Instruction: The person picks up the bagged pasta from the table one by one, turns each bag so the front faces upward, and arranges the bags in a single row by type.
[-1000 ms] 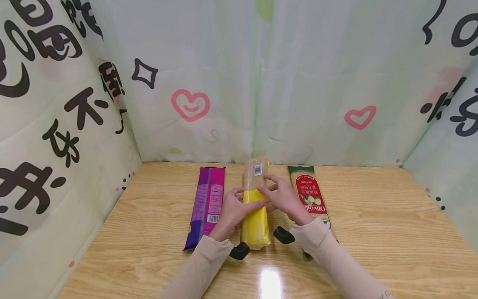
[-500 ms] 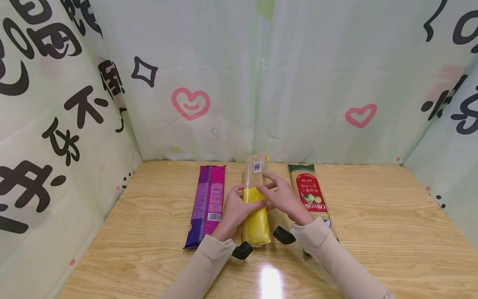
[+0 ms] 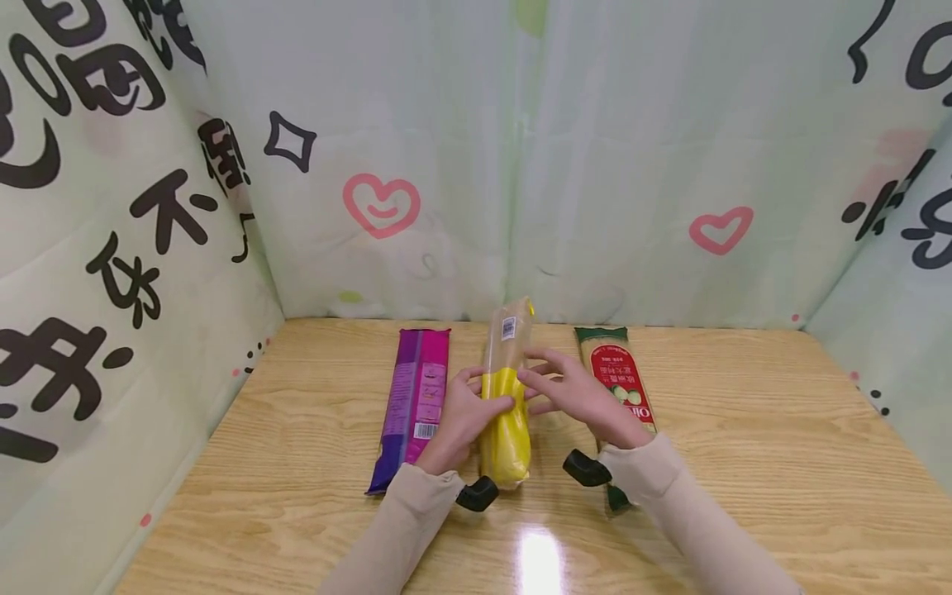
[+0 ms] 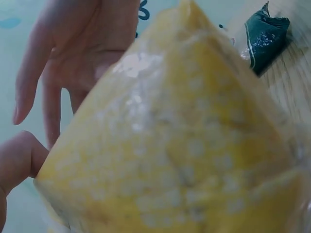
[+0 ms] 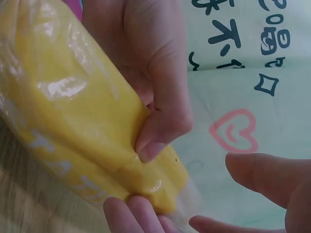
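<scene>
In the head view my left hand (image 3: pixel 466 417) grips a yellow and clear packet of spaghetti (image 3: pixel 507 438) at mid-length, its thumb on top. The right wrist view shows that thumb pressing into the yellow wrapper (image 5: pixel 73 97). My right hand (image 3: pixel 576 397) is at the packet's right side with fingers spread. Its thumb (image 5: pixel 262 179) stands off the wrapper; whether its other fingers touch is unclear. The packet leans, far end toward the back curtain. A purple and pink packet (image 3: pixel 409 405) lies left; a green-ended Olivoila pasta packet (image 3: pixel 613 368) lies right, partly under my right arm.
All three packets are on or over a wooden table (image 3: pixel 759 446). A pale printed curtain (image 3: pixel 610 165) closes off the back and both sides. Black wrist mounts (image 3: pixel 478 494) stick out beneath both wrists.
The yellow packet has turned slightly on its long axis and tilted, its far end leaning right. My right hand has loosened and shifted a little right; my left hand keeps its grip.
</scene>
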Available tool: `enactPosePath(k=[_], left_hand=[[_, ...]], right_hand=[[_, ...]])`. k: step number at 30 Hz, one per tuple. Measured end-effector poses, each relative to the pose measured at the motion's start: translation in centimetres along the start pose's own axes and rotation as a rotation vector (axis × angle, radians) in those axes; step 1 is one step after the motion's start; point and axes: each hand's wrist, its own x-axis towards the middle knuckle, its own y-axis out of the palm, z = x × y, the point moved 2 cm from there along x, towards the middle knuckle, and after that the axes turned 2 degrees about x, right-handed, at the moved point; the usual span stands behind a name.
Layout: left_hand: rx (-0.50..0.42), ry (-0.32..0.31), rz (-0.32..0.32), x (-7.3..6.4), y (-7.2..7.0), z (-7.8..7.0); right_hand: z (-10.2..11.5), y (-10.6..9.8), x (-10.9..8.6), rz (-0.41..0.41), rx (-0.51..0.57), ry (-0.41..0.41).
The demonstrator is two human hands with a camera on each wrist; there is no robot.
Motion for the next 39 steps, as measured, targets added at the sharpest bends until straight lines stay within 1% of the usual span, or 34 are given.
enactPosePath(k=[3, 8, 12, 15, 21, 31, 35, 39], left_hand=[[-0.003, -0.015, 0.000, 0.1, -0.1, -0.1], [-0.003, -0.042, -0.006, 0.1, -0.1, -0.2], [-0.019, -0.043, 0.007, 0.2, -0.1, -0.3], [-0.041, -0.042, 0.027, 0.2, 0.0, -0.2], [-0.068, -0.053, 0.072, 0.1, 0.0, -0.1], [-0.065, -0.024, 0.123, -0.5, 0.1, -0.6], [-0.067, -0.034, 0.138, -0.6, 0.0, -0.6], [-0.075, -0.041, 0.149, -0.6, -0.1, -0.5]], right_hand=[[0.1, -0.3, -0.1, -0.008, -0.019, -0.002], [0.0, -0.8, 0.1, -0.060, -0.024, -0.006], [-0.2, -1.1, 0.3, -0.092, -0.007, 0.000], [-0.3, -1.3, 0.6, -0.101, -0.007, 0.011], [-0.7, -1.4, 1.1, -0.089, 0.037, 0.033], [-1.0, -1.4, 1.4, -0.062, 0.065, 0.020], [-1.6, -1.7, 1.8, -0.024, 0.075, 0.014], [-2.1, -1.9, 2.3, 0.010, 0.114, 0.012]])
